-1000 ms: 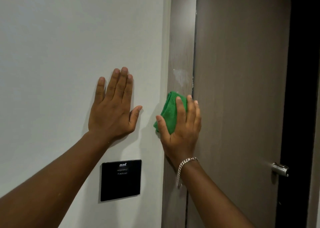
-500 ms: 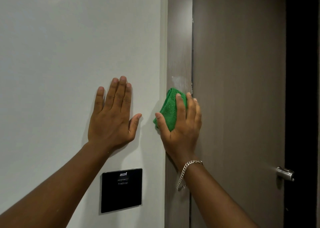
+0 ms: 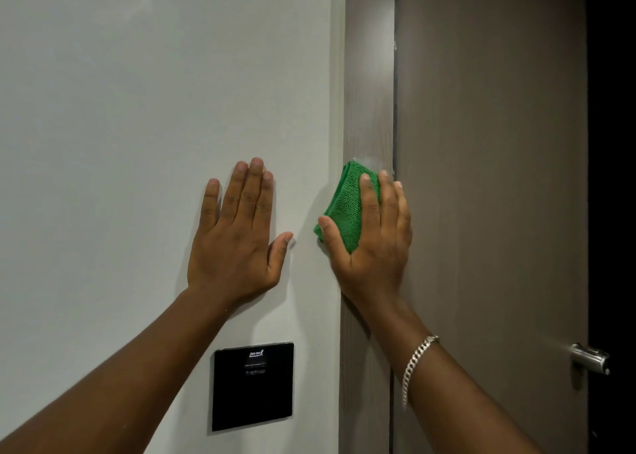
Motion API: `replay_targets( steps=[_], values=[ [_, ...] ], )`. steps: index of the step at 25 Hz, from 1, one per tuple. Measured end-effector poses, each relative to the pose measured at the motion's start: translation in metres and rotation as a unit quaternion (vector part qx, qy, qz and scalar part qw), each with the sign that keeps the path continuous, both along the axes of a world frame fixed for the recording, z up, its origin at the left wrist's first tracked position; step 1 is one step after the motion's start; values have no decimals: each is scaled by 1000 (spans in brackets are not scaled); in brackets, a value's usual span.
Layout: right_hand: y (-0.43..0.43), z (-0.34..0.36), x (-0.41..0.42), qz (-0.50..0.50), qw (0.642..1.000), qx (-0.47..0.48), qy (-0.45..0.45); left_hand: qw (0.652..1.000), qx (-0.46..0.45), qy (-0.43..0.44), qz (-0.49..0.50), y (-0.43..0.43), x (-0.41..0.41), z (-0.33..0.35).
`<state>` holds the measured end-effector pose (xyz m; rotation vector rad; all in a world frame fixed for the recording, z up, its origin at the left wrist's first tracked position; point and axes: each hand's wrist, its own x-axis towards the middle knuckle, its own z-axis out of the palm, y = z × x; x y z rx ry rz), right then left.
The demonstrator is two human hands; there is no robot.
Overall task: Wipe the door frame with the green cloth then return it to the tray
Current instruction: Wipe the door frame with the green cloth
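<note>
A folded green cloth [image 3: 347,205] is pressed flat against the brown wood-grain door frame [image 3: 369,85] by my right hand [image 3: 373,236], whose fingers lie over it. A pale smear shows on the frame just above the cloth. My left hand [image 3: 237,233] rests flat on the white wall [image 3: 155,109], fingers spread, holding nothing. No tray is in view.
The brown door [image 3: 488,178] stands right of the frame, with a metal handle [image 3: 590,359] at its lower right edge and darkness beyond. A black wall panel [image 3: 253,384] sits below my left hand. A silver bracelet [image 3: 418,360] hangs on my right wrist.
My right hand has slid the cloth a little upward along the frame, reaching the pale smear. My left hand has stayed flat on the wall.
</note>
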<state>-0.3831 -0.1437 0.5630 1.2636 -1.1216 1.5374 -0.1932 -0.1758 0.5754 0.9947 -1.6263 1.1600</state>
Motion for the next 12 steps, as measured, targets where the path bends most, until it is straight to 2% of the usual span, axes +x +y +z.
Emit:
replay_targets(
  steps=[3, 8, 12],
  values=[
    [3, -20, -16, -14, 995, 24, 91, 1000, 3, -2, 1, 1, 0, 1],
    [1, 11, -5, 10, 1000, -11, 10, 1000, -1, 3, -7, -1, 1, -1],
    [-3, 15, -15, -23, 995, -13, 95, 1000, 2, 0, -4, 0, 1, 0]
  ],
)
